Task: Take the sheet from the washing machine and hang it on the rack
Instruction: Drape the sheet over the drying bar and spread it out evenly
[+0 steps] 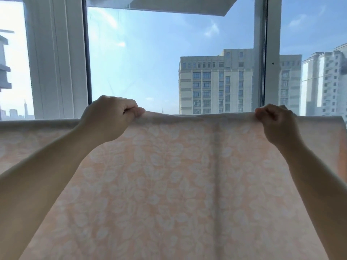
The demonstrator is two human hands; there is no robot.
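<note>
A peach sheet (178, 181) with a pale leaf pattern hangs spread across the whole width of the view, its top fold running level at mid height. My left hand (110, 117) pinches that top fold left of centre. My right hand (276, 121) pinches the same fold further right. Both arms reach up in front of the cloth. The rack's bar is hidden under the fold, so I cannot see it. The washing machine is out of view.
Behind the sheet stands a large window (135, 59) with white frames (56, 59) and a vertical post (262, 53). Tall buildings (216, 83) and blue sky show through the glass. An opened pane (169, 4) juts out overhead.
</note>
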